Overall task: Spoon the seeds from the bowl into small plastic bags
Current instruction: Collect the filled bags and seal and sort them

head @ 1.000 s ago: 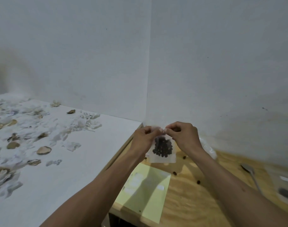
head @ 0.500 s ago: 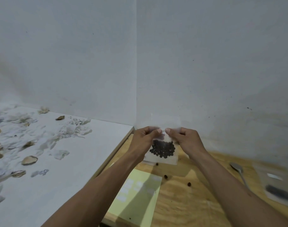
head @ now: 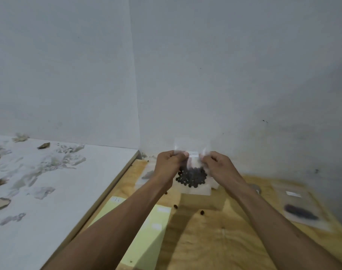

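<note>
Both hands have drawn apart along the top of the small plastic bag [head: 193, 166]; left hand [head: 169, 165] and right hand [head: 218, 165] each pinch it above the bench's [head: 215, 240] far edge, seeds [head: 192, 177] pooled inside, probably sealing it.

Both hands [head: 169, 165] [head: 219, 165] raised, fingers [head: 182, 154] pinched

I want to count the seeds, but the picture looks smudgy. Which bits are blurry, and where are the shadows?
In the head view, the small plastic bag top is smeared with glare between the left hand and right hand; the seeds inside stay fairly distinct; the filled bag at right is blurred; arm shadows darken the wooden table; the edges bend from the wide lens.
</note>
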`<state>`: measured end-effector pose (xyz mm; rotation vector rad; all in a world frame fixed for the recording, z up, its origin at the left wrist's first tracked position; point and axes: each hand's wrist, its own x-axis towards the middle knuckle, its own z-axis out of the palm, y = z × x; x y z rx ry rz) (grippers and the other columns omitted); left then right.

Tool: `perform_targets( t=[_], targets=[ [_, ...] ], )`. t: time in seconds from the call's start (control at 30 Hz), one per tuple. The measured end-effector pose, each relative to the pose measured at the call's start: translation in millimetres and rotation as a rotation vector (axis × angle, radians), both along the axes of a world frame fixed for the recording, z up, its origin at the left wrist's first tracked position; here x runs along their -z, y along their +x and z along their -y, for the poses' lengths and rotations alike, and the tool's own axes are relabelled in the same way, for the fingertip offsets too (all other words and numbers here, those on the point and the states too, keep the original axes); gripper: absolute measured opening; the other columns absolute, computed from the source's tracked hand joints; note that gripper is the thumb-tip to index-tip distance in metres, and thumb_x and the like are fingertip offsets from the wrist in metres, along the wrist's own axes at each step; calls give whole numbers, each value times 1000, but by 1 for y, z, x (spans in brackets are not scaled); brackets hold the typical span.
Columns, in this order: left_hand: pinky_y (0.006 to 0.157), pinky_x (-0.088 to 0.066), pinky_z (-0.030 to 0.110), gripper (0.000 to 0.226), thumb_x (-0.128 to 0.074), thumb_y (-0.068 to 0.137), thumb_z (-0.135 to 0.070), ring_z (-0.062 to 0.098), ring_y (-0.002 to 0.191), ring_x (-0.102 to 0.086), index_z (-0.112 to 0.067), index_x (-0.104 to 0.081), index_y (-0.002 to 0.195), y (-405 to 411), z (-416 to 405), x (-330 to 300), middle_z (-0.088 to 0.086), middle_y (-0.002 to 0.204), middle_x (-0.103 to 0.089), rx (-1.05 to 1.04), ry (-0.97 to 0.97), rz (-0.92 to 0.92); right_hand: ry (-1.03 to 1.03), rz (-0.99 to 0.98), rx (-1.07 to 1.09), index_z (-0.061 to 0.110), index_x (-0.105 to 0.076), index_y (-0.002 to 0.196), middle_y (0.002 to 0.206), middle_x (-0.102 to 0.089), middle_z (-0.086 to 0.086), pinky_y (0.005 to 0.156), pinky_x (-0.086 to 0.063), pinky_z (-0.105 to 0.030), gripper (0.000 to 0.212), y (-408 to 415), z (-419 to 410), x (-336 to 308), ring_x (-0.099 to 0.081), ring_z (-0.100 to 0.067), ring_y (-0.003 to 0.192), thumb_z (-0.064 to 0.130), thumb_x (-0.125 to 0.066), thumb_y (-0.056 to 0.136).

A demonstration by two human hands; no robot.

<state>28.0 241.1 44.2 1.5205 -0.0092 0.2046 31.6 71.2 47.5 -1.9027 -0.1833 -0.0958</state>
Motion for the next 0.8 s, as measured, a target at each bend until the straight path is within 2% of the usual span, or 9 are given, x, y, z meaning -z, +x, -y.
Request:
perform_targets(
  t=[0.1, 0.2, 0.27, 0.33, 0.43, 0.53, 0.67, 0.73, 0.8],
  targets=[
    [92, -55, 49, 29, -71, 93, -19, 37, 91, -71, 10, -71, 94, 7, 19, 4, 26, 94, -73, 0, -54, -57, 72, -113, -16, 19, -68, 111, 103, -74, -4, 77, -60, -38, 19, -6, 34, 5, -72, -19, 91, 27, -70, 93],
    [82, -56, 38, 31, -75, 92, -31, 25, 95, -69, -7, -68, 109, 4, 51, 6, 9, 103, -72, 66, 122, -142, 195, -138, 112, 13, -67, 116, 105, -74, -14, 66, -58, -32, 24, -15, 75, 5, -73, -23, 86, 9, -70, 93],
    [80, -59, 41, 46, -79, 89, -28, 25, 93, -68, -12, -57, 125, 3, 79, 8, 10, 108, -68, 135, 172, -176, 212, -122, 242, 12, -68, 117, 102, -75, -13, 69, -57, -31, 27, -21, 106, 6, -73, -25, 88, 8, -72, 90],
    [85, -59, 43, 57, -79, 88, -18, 25, 92, -68, -11, -50, 136, 3, 112, 13, 9, 104, -67, 197, 206, -161, 190, -105, 368, 13, -69, 117, 102, -74, -11, 74, -57, -32, 28, -30, 138, 9, -72, -24, 89, 8, -74, 89],
    [88, -56, 37, 66, -77, 86, -8, 22, 91, -69, -5, -47, 145, 0, 166, 20, 3, 92, -67, 302, 304, -104, 166, -108, 504, 11, -67, 121, 104, -72, -12, 77, -55, -32, 31, -47, 184, 17, -69, -21, 88, 7, -72, 90],
    [86, -58, 39, 60, -79, 82, -10, 22, 89, -68, -3, -56, 137, -6, 214, 28, 3, 89, -67, 354, 414, -78, 76, -120, 594, 10, -67, 124, 103, -70, -9, 83, -53, -32, 33, -62, 225, 29, -68, -22, 93, 11, -72, 91],
    [63, -49, 27, 41, -81, 82, -15, 28, 91, -69, 0, -65, 117, -15, 258, 44, 8, 89, -67, 418, 559, -130, -123, -207, 639, 8, -65, 132, 115, -70, -11, 97, -55, -42, 45, -73, 261, 52, -67, -28, 107, 20, -75, 90],
    [70, -54, 33, 43, -82, 81, -18, 30, 97, -69, 2, -65, 114, -18, 268, 52, 14, 99, -70, 417, 638, -150, -168, -259, 615, 8, -61, 137, 124, -69, -13, 99, -55, -44, 54, -77, 268, 64, -66, -29, 110, 25, -76, 89],
    [88, -56, 38, 49, -81, 81, -16, 31, 107, -66, 6, -62, 120, -21, 274, 54, 17, 112, -68, 406, 705, -173, -234, -304, 581, 7, -58, 141, 133, -64, -13, 100, -52, -40, 59, -81, 269, 73, -63, -30, 117, 31, -74, 90]
  ],
)
